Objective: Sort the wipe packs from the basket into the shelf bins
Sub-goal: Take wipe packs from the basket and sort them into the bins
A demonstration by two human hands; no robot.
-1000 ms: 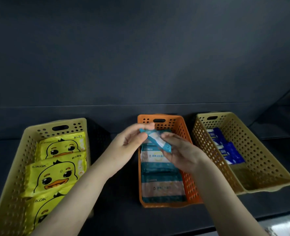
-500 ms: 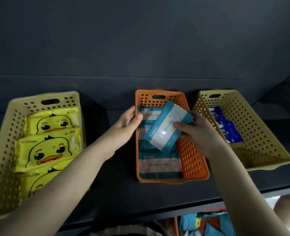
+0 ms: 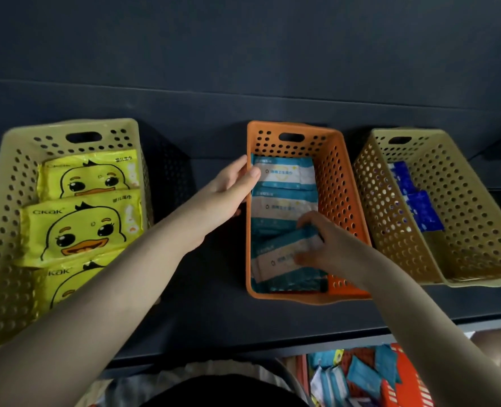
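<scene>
On the dark shelf, between a yellow bin of duck packs and a yellow bin of blue packs, the orange bin holds a row of teal packs, and the red basket below shows more packs to sort. The left hand grips the orange bin's left rim, fingers curled round it, a sound brace against sliding, I judge. The right hand pinches one teal pack, tilted over the row at the bin's near end; it should be laid flat and square before those fingers release.
</scene>
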